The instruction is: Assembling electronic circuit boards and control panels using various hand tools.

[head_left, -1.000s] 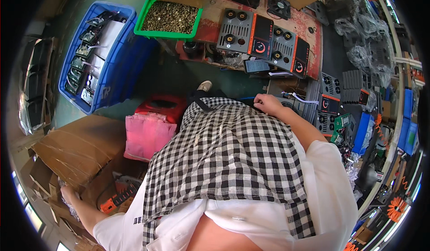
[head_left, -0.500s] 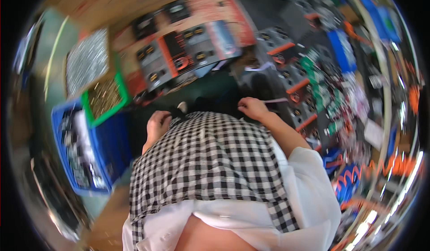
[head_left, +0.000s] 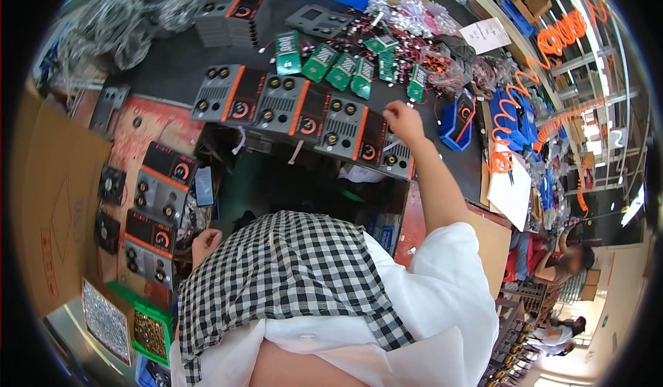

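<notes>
My right hand [head_left: 405, 122] reaches forward to the far end of a row of grey control panels. Its fingers are curled at the top edge of the rightmost panel [head_left: 387, 153], and whatever they may hold is hidden. Each panel has an orange stripe, a dark section with a round knob and brass-coloured terminals. A thin white strip [head_left: 392, 145] lies below the hand. Low at the left, my left hand [head_left: 206, 243] rests beside the checked apron [head_left: 290, 263], partly covered, fingers curled in. More panels [head_left: 156, 197] lie to its left on a red, worn surface.
Green circuit boards [head_left: 320, 62] and tangled wires lie beyond the row. A stack of panels [head_left: 231, 17] stands far left. Blue bins [head_left: 457, 121], an orange coiled hose [head_left: 507, 111] and white paper [head_left: 510, 187] are at right. A green bin [head_left: 153, 333] sits low left.
The view has swung to the right, bringing the long row of panels in front. My right hand has gone from beside the apron forward to the rightmost panel. My left hand stays low.
</notes>
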Demonstrator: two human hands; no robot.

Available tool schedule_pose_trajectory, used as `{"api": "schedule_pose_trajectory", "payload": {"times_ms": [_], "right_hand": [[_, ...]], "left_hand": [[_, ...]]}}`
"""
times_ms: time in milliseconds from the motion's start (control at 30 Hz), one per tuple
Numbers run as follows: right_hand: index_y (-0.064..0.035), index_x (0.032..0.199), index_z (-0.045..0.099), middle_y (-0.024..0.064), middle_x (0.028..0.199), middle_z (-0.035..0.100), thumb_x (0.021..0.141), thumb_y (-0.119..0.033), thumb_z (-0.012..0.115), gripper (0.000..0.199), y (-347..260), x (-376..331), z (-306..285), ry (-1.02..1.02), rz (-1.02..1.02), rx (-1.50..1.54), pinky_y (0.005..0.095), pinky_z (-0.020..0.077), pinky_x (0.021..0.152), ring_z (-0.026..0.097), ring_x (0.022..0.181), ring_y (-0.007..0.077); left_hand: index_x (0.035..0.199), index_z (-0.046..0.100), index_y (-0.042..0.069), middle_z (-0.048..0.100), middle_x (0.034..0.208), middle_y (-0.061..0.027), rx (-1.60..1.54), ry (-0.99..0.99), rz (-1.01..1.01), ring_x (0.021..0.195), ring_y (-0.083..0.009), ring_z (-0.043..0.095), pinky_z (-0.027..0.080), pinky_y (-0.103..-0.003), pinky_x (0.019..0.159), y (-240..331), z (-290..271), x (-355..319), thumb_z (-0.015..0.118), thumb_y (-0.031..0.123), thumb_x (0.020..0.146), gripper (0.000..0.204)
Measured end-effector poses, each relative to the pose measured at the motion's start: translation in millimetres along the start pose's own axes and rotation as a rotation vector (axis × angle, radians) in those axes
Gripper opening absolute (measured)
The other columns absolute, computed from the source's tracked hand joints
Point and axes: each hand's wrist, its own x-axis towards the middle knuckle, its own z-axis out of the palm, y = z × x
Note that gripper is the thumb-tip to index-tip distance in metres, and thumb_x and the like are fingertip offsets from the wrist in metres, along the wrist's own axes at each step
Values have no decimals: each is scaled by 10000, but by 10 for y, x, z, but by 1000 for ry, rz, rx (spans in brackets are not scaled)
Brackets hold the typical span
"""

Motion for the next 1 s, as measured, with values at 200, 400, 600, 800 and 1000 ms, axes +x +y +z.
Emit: {"api": "schedule_pose_trajectory", "payload": {"times_ms": [200,400,600,800,1000], "right_hand": [[-56,911,581,143,851,598,712,-251,560,279,1094,977,-351,265,188,-91,354,445,717,575,805,284],[-64,933,554,170,864,588,745,-258,499,276,2159,2097,-210,174,119,-480,399,453,715,569,814,321],[-31,1116,377,223,1045,508,752,-289,489,460,3325,2859,163,-316,86,-650,408,417,797,511,961,326],[-103,1211,363,235,1198,379,760,-383,492,546,3394,2939,127,-269,216,-640,459,339,878,375,1099,374],[-165,1217,355,189,1229,355,785,-360,456,484,3204,2789,37,-239,189,-735,478,366,849,420,1054,380]], "left_hand": [[822,566,-13,547,656,-59,89,-86,69,595,-96,512,407,-219,529,742,833,393,568,109,763,135],[832,577,21,555,757,-111,354,-39,-22,645,-194,571,453,-284,580,1117,1342,318,577,143,759,142],[816,587,62,546,747,-113,403,37,-190,696,-236,544,434,-334,600,1207,1475,67,576,230,747,181],[848,574,61,512,709,-90,521,-10,-106,654,-202,511,413,-297,565,1366,1650,189,565,207,769,166],[837,571,49,524,728,-79,528,-14,-99,649,-190,513,412,-293,563,1428,1745,248,562,203,771,168]]}}
